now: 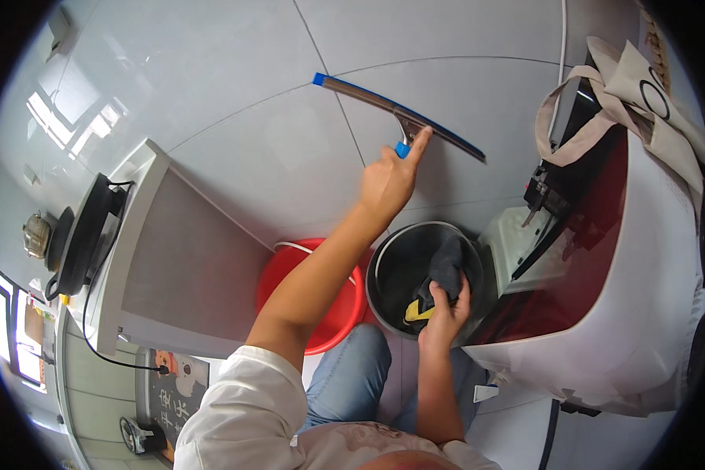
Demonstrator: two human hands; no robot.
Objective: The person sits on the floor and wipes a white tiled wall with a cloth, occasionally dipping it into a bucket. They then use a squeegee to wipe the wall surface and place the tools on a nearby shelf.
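Note:
My left hand (390, 179) is raised against the grey tiled wall. It grips the blue handle of a window squeegee (382, 101), with the index finger stretched along the tool's head. The long blade slants down to the right, close to the tiles. Lower down, my right hand (446, 311) holds a dark grey cloth (446, 264) over the mouth of a black bucket (395, 273). A yellow and black piece (417, 311) hangs below that cloth. Beside the black bucket stands a red bucket (279, 282) with a white handle, partly hidden by my left forearm.
At right, a white and dark red appliance (652, 282) has a beige tote bag (664, 123) on top. A pale plastic container (523, 241) sits between it and the bucket. On the left, a cabinet (194, 264) carries a black electric pan (85, 235) with a dangling cord.

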